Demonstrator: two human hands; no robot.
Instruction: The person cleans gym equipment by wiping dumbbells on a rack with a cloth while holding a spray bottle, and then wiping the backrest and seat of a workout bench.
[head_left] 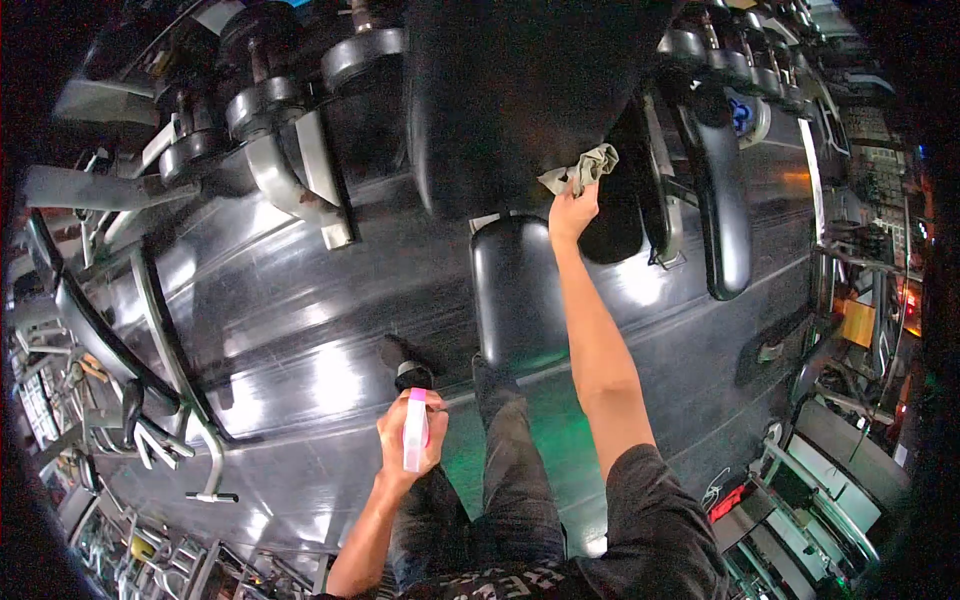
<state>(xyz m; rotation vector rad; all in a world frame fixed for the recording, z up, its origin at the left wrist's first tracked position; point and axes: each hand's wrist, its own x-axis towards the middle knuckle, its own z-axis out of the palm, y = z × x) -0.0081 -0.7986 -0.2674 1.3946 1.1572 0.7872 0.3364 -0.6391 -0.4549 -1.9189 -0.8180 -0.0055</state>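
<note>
My right hand (575, 212) reaches forward, its fingers closed on a crumpled beige cloth (594, 168). The cloth lies against the lower right edge of a black padded backrest (500, 110). Below that backrest is the black bench seat (520, 290), close to my right forearm. Low in front of my legs, my left hand (408, 440) is wrapped round a spray bottle (416, 430) with a white and pink top. The bottle's body is mostly hidden by my fingers.
Dumbbells (268, 100) line a rack at the back left, and more dumbbells (735, 62) sit at the back right. Another padded bench (718, 200) stands to the right. A bench with a metal frame (110, 345) is at the left. The dark floor (290, 390) reflects lights.
</note>
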